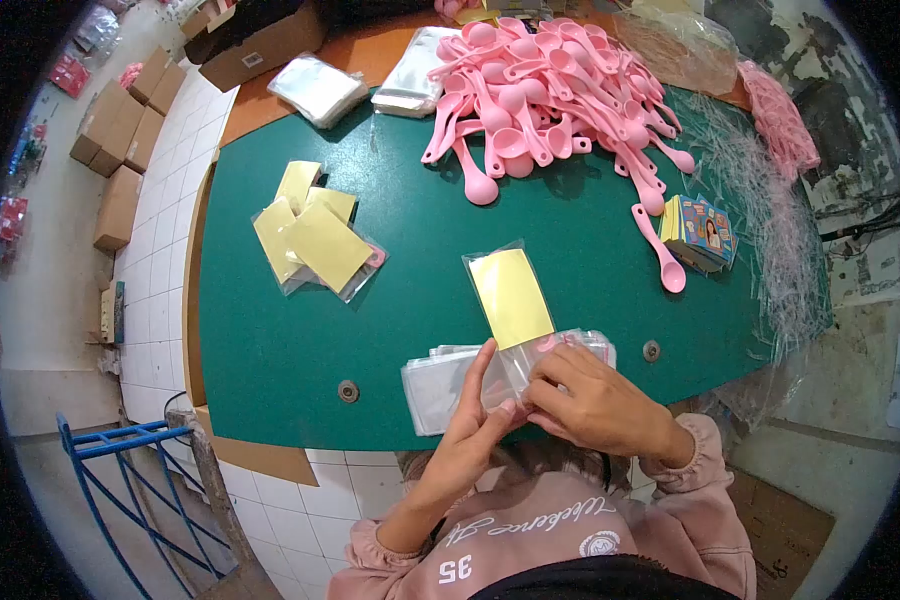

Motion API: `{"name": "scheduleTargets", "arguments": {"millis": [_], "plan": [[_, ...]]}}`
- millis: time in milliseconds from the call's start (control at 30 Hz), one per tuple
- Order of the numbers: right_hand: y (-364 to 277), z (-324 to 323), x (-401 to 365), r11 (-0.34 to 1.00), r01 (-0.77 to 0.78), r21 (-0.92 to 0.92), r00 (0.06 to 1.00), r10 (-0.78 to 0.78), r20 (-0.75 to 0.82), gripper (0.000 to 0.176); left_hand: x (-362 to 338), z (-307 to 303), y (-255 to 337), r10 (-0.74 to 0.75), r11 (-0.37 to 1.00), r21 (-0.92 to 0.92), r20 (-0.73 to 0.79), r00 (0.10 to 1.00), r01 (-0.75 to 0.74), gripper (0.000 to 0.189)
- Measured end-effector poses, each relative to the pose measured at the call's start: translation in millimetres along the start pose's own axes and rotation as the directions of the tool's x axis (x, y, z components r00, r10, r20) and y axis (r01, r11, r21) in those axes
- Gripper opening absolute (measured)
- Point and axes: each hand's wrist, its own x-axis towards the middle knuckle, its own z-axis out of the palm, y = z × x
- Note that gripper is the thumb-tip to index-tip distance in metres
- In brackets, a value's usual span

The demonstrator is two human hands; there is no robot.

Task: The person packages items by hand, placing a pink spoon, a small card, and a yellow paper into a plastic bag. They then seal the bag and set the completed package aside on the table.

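A clear plastic bag [515, 368] with a yellow card [512, 295] in its far part lies in front of me, over a stack of clear bags [435, 390]. Part of something pink, perhaps a spoon, shows through the plastic beside my right fingers. My left hand [473, 415] holds the bag's near end, index finger stretched along its left edge and thumb toward the right hand. With bent fingers pressed together, my right hand [590, 400] pinches the same near end. The fingertips partly hide the bag's opening.
Pink measuring spoons [540, 90] are heaped at the back; one spoon [660, 250] lies beside a stack of printed cards [705, 235]. Bagged yellow cards [325, 245] lie left on the green table [270, 370]. Bag stacks [317, 90] and a cardboard box [260, 50] stand behind.
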Motion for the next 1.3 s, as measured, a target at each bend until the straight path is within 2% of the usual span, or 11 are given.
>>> {"name": "scheduleTargets", "arguments": {"millis": [267,400,500,567,700,800,867,933,967,1067,1300], "plan": [[0.1,-5.4,9.4,0.951,0.148,-0.272,0.983,-0.172,-0.067,0.016,14.9,7.8,15.3,0.174,0.966,0.204,-0.064,0.983,-0.158,0.059],[6.3,-36.8,4.6,0.969,0.154,0.192,0.987,-0.161,0.017,0.017,23.4,10.0,25.3,0.312,0.928,0.282,-0.227,0.923,-0.244,0.045],[42.7,-93.7,-20.3,0.837,0.149,0.526,0.989,-0.128,-0.078,0.019,23.0,2.1,37.1,0.196,0.960,0.218,-0.065,0.978,-0.178,0.033],[97.3,-134.8,-55.6,0.725,-0.007,0.689,0.952,0.215,-0.217,0.027,23.0,-1.4,38.0,0.156,0.960,0.237,-0.018,0.988,-0.147,0.023],[214.9,-194.9,-104.0,0.759,-0.353,0.547,0.624,0.627,-0.467,0.021,29.2,-4.2,39.6,0.083,0.964,0.253,0.006,0.997,-0.082,0.021],[236.0,-189.9,-138.6,0.389,-0.840,-0.378,0.539,0.519,-0.664,0.045,28.0,-3.4,41.4,0.057,0.965,0.253,0.073,0.996,-0.073,0.023],[179.6,-142.5,-89.3,0.621,-0.709,-0.335,0.610,0.301,-0.733,0.045,28.3,-3.9,41.6,0.052,0.967,0.248,0.050,0.997,-0.063,0.024],[100.0,-88.6,-36.1,0.885,-0.437,0.161,0.756,0.458,-0.467,0.049,31.5,-1.8,43.5,0.027,0.969,0.246,0.019,0.999,-0.031,0.024],[77.0,-75.8,-22.2,0.963,-0.265,-0.047,0.937,0.245,-0.250,0.056,34.0,-2.0,44.5,0.023,0.968,0.249,0.012,1.000,-0.026,0.024],[53.2,-24.5,-2.0,0.944,-0.290,0.159,0.953,0.300,-0.048,0.054,34.2,-3.7,44.7,0.001,0.959,0.284,0.021,1.000,-0.007,0.022],[47.4,-5.4,17.1,0.976,-0.199,0.083,0.933,0.215,-0.289,0.033,28.8,-1.3,44.5,0.145,0.971,0.193,-0.003,0.989,-0.142,0.016]]}}
